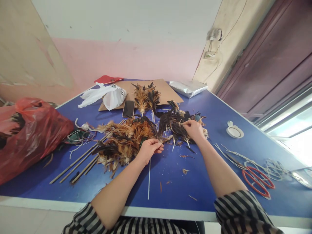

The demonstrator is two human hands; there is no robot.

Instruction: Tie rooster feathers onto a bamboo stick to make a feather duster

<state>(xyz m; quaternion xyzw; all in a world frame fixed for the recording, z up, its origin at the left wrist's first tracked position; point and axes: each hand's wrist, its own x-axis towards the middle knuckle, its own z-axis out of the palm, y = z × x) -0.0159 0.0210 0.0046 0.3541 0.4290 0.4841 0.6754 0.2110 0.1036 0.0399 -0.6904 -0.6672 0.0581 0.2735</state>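
Left feather pile (pixel 131 130): orange-brown and tan, mixed with black
Centre feather tuft (pixel 163 124): blackish brown
Right feather pile (pixel 177 129): mainly black and dark brown, pale quills
Far feather bundles (pixel 141 99): tawny, marked with black
Sticks (pixel 76 162), left: tan-brown
Table (pixel 136 195): plain blue top, whitish edge
Large bag (pixel 41 139), left: translucent red
Small bag (pixel 114 99), far left: white, black print
Cardboard (pixel 169 92), far: plain brown
Packet (pixel 188 87), far right: silver
Phone (pixel 128 108): black screen
Scissors (pixel 258 182), right: red handles
Sleeves (pixel 235 206), near: black-and-grey stripes
Wall (pixel 126 58), far: whitish above, pink below
Door (pixel 270 58), right: dull maroon
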